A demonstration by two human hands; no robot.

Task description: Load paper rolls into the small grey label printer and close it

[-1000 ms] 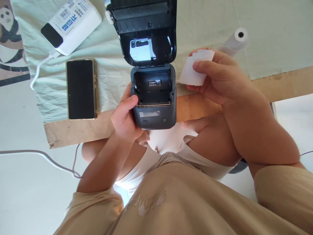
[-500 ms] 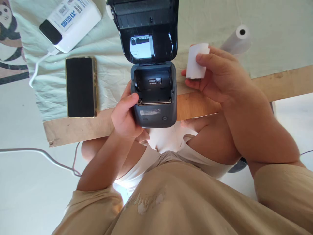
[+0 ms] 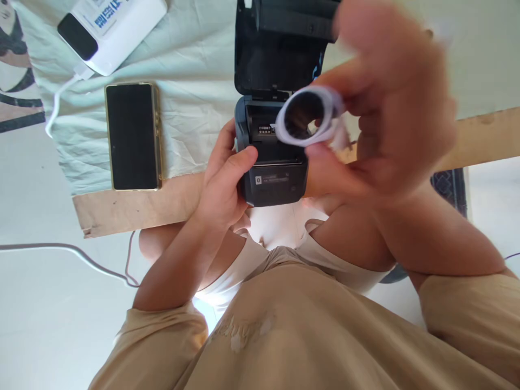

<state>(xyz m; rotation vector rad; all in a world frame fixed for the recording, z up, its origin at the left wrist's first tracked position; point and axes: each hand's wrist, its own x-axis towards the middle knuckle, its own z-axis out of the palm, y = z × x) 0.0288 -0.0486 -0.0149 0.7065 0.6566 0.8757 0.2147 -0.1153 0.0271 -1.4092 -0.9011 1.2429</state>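
Note:
A dark label printer (image 3: 270, 187) is held at its left side by my left hand (image 3: 225, 181), the thumb on its top edge. Its black lid (image 3: 274, 59) stands raised, and the paper bay shows no roll inside. My right hand (image 3: 390, 108), blurred by motion, pinches a small white paper roll (image 3: 280, 127) between thumb and fingers. The roll's hollow core faces the camera, and it hangs over the right part of the bay, hiding some of it. Whether roll and printer touch, I cannot tell.
A phone (image 3: 133, 136) lies left of the printer on the green cloth (image 3: 182, 130). Behind it is a white power bank (image 3: 122, 40) with a white cable (image 3: 59, 103). The wooden table edge (image 3: 138, 208) runs in front, above my legs.
My right hand has moved left and up with the paper roll, turning its core toward the camera. The printer has shifted slightly right and turned in my left hand.

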